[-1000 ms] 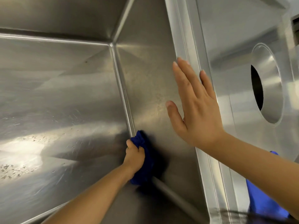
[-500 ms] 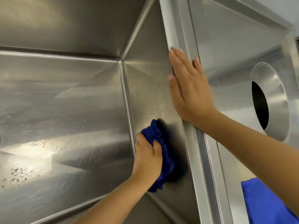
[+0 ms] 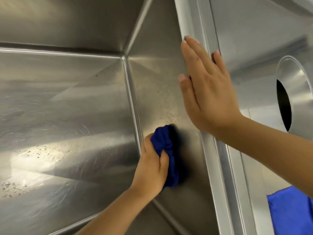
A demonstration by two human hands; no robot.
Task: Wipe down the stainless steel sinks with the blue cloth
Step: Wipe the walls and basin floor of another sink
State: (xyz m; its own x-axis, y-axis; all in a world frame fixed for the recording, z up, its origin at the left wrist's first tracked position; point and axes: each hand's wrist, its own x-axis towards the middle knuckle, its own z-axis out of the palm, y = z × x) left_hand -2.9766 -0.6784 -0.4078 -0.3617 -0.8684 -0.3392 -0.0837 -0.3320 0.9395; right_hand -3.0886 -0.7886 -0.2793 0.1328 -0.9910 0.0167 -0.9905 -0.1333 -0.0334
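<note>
Head view, left hand (image 3: 153, 168) gripping bunched blue cloth (image 3: 166, 155) against sink wall (image 3: 159, 92), right hand (image 3: 205, 92) flat, fingers straight, on divider rim (image 3: 218, 167)

No legible text, labels, brands, numbers or signs anywhere in view.

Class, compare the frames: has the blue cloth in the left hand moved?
Yes. The blue cloth, gripped by the left hand, has shifted off the floor seam, up the side wall toward the divider rim.
</note>
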